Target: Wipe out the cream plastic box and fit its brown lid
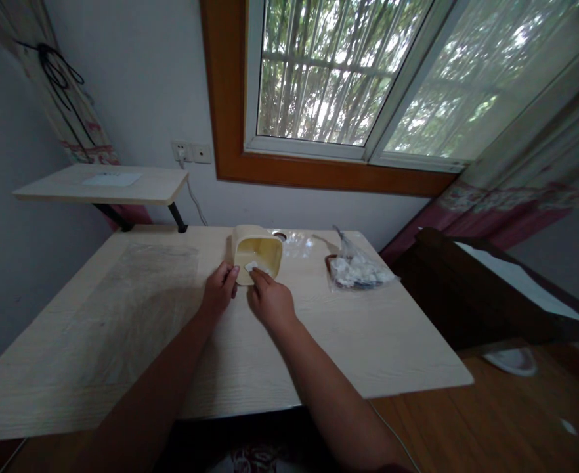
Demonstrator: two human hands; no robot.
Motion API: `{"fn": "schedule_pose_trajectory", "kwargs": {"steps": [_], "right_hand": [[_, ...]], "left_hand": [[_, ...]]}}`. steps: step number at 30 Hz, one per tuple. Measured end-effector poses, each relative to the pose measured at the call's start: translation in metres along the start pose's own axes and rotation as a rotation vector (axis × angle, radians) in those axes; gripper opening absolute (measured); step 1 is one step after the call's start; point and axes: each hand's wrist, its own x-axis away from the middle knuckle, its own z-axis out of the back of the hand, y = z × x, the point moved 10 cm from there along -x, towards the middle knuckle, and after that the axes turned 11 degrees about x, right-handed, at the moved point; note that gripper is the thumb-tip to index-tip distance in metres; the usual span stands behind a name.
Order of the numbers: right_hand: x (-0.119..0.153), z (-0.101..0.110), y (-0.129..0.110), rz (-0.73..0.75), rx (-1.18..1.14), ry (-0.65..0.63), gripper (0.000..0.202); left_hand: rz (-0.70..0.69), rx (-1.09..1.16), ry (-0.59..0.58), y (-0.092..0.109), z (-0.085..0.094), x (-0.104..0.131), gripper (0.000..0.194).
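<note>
A cream-yellow plastic container [243, 234] is tipped on the table with its opening toward me. My left hand [219, 287] grips its left front rim, fingers closed around the edge. Inside the opening, my right hand [271, 297] pinches a small white piece [251, 266], perhaps tissue or cotton, against the lower inner wall. The fingertips partly cover that piece, so its full shape is hidden.
A clear plastic bag [358, 266] of white fluffy pieces lies on the table [348, 355] to the right. A raised shelf [156, 180] stands at the back left, and a clear sheet [136, 295] lies before it. Dark furniture [486, 295] is beyond the right edge.
</note>
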Motion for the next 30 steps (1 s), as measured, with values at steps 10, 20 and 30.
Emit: {"fn": "schedule_pose_trajectory", "kwargs": {"steps": [10,20,30], "right_hand": [[0.001,0.000,-0.009,0.061,-0.009,-0.009,0.051],[0.000,0.002,0.008,-0.090,0.126,-0.112,0.051],[0.001,0.002,0.005,-0.055,0.055,-0.026,0.052]], "left_hand": [[0.022,-0.004,0.021,-0.001,0.001,0.000,0.030],[-0.016,-0.062,0.076,-0.002,0.011,-0.005,0.028],[-0.168,-0.103,0.131,0.006,0.017,-0.008,0.027]]}}
